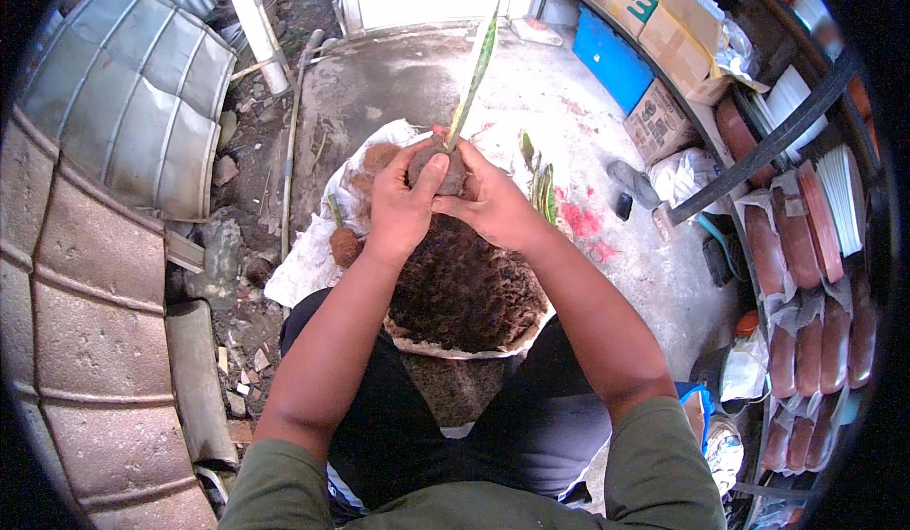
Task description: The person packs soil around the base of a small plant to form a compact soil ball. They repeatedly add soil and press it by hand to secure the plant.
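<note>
Both my hands wrap a dark, rounded root ball [435, 169] above a heap of brown potting soil [462, 288]. My left hand [402, 206] cups its left side with the thumb across the front. My right hand [490, 199] closes around the right side, its thumb underneath. A long variegated leaf, like a snake plant's [473, 78], rises upright from the ball, with a bit of red material [439, 130] beside its base. The soil lies in a pale-rimmed container or sack [455, 352] between my knees.
A fibre-covered ball with a cut stem [346, 245] lies on a white sack [302, 274] to the left. Several leafy cuttings [544, 189] and red string [581, 218] are at the right. Shelves of brown pots [789, 238] flank the right; a blue box [611, 57] stands farther back.
</note>
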The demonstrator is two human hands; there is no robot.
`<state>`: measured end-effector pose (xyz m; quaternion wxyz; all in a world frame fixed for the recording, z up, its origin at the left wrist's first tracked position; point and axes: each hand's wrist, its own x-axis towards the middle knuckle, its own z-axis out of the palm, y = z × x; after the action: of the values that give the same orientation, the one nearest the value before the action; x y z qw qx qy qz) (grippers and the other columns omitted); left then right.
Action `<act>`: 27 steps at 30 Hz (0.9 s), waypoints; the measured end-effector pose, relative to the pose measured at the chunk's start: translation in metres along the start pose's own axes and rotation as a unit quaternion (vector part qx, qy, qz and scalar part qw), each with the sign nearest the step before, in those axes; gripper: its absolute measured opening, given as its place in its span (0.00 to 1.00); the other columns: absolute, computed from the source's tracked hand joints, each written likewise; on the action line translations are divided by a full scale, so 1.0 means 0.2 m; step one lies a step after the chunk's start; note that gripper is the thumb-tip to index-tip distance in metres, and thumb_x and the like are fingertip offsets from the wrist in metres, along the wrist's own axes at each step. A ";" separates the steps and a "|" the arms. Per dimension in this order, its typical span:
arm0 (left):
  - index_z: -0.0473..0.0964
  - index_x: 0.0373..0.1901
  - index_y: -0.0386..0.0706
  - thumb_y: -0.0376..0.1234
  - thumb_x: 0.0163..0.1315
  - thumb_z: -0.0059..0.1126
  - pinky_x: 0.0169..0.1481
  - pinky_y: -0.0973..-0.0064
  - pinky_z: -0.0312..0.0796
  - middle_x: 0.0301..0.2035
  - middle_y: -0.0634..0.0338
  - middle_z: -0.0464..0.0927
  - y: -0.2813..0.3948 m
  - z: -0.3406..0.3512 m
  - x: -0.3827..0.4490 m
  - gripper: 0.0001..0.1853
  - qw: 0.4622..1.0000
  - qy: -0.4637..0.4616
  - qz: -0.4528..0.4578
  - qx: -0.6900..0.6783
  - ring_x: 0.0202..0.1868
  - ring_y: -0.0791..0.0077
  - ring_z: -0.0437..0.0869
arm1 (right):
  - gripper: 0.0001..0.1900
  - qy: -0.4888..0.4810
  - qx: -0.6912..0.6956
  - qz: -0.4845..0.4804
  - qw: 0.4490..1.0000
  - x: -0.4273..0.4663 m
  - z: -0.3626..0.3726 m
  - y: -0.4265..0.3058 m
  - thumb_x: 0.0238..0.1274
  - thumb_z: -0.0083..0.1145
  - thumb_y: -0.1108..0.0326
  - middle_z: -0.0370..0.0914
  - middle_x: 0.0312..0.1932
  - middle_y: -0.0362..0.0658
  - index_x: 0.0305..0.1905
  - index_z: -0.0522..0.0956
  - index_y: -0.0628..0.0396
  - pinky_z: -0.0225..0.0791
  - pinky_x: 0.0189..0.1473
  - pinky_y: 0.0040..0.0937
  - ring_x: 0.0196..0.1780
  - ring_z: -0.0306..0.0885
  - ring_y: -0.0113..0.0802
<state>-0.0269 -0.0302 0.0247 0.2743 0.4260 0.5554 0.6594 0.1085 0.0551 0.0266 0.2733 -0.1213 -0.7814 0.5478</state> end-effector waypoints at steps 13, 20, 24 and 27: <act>0.76 0.63 0.33 0.40 0.73 0.62 0.50 0.76 0.79 0.48 0.59 0.82 -0.03 0.04 0.04 0.24 0.967 0.009 -0.111 -0.230 0.46 0.77 0.84 | 0.44 0.061 0.087 -0.013 0.994 0.06 0.00 0.08 0.63 0.73 0.65 0.70 0.68 0.51 0.77 0.56 0.60 0.66 0.71 0.38 0.71 0.69 0.38; 0.71 0.65 0.34 0.38 0.68 0.69 0.51 0.74 0.80 0.51 0.56 0.81 -0.07 0.02 0.07 0.29 0.960 -0.049 -0.089 -0.262 0.50 0.74 0.84 | 0.47 0.073 0.060 0.001 0.996 0.06 -0.05 0.11 0.53 0.80 0.63 0.73 0.65 0.50 0.74 0.61 0.59 0.69 0.68 0.36 0.68 0.73 0.37; 0.69 0.65 0.36 0.39 0.67 0.70 0.51 0.73 0.81 0.50 0.55 0.81 -0.06 -0.01 0.07 0.30 0.951 -0.057 -0.134 -0.273 0.52 0.71 0.85 | 0.44 0.051 0.000 0.027 0.998 0.03 -0.04 0.01 0.56 0.73 0.80 0.67 0.69 0.42 0.75 0.60 0.55 0.73 0.67 0.34 0.70 0.68 0.34; 0.68 0.64 0.36 0.42 0.68 0.68 0.51 0.72 0.82 0.50 0.55 0.80 -0.02 -0.01 0.05 0.30 0.947 -0.072 -0.143 -0.279 0.52 0.70 0.85 | 0.48 0.042 0.023 0.015 0.999 0.04 -0.04 0.04 0.51 0.79 0.69 0.69 0.70 0.44 0.76 0.62 0.56 0.69 0.70 0.36 0.71 0.68 0.34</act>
<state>-0.0329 -0.0219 0.0237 0.5130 0.2952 0.3826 0.7094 0.1056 0.0684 0.0235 0.3005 -0.1496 -0.7541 0.5644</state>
